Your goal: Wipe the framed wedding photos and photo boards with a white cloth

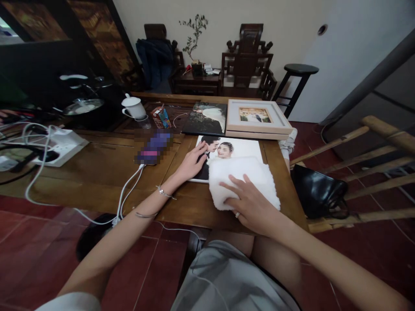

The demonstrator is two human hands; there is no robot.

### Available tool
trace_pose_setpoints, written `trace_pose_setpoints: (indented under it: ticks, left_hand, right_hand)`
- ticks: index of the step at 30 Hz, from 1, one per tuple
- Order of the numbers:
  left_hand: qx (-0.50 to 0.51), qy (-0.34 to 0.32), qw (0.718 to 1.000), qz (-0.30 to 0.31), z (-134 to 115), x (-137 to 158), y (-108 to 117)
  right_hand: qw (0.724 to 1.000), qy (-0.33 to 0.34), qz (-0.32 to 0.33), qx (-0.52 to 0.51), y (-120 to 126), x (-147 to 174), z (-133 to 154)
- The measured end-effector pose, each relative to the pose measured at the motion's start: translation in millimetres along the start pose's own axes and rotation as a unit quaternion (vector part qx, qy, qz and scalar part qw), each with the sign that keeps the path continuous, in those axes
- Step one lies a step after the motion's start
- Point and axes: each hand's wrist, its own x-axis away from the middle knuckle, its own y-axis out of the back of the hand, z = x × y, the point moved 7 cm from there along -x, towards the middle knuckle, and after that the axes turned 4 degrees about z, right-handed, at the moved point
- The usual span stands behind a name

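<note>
Across the far side of the glossy wooden surface [94, 177] lay a dark photo panel [202, 120] and a pale wooden picture frame [256, 115]; a cabled phone [151, 149], blurred, sat left, before a lidded white cup [134, 108]. Nearer, the left hand [193, 162] rested on a smooth, flat couple's portrait [246, 146], grip apart. The right hand [249, 199], fingers spread, pressed a fluffy white cloth [259, 177] overlapping its near right part.
</note>
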Motion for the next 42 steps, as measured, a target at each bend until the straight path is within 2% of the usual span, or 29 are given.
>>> trace_pose_setpoints:
  ticks: [3,11,17,20,23,30,33,36,42]
  left_hand:
    - [-0.014,-0.002,1.0,0.023,1,0,-3]
    - [-0.023,-0.01,0.999,0.042,8,0,-9]
    - [-0.021,-0.025,0.998,0.056,12,-1,-12]
    - [-0.025,-0.021,0.998,0.055,14,-1,-13]
    - [-0.029,-0.015,0.998,0.056,14,0,-13]
    - [-0.049,-0.004,0.997,0.063,8,1,-13]
    - [-0.053,-0.002,0.996,0.066,5,1,-12]
    - [-0.053,0.001,0.996,0.071,5,1,-13]
    - [-0.043,-0.006,0.997,0.069,7,1,-12]
  right_hand:
    - [1.0,-0.008,-0.007,-0.021,4,-14,-7]
    - [0.996,-0.085,-0.037,-0.004,16,-81,-70]
    - [0.993,-0.105,-0.044,0.004,19,-107,-84]
    - [0.995,-0.093,-0.037,0.001,16,-104,-82]
    - [0.997,-0.068,-0.028,0.002,12,-88,-70]
    - [0.998,-0.011,0.041,-0.038,-1,-19,-8]
    - [0.996,0.018,0.06,-0.071,-1,-3,10]
    - [0.995,0.019,0.044,-0.085,2,-7,4]
    - [0.997,-0.063,-0.012,-0.05,9,-57,-57]
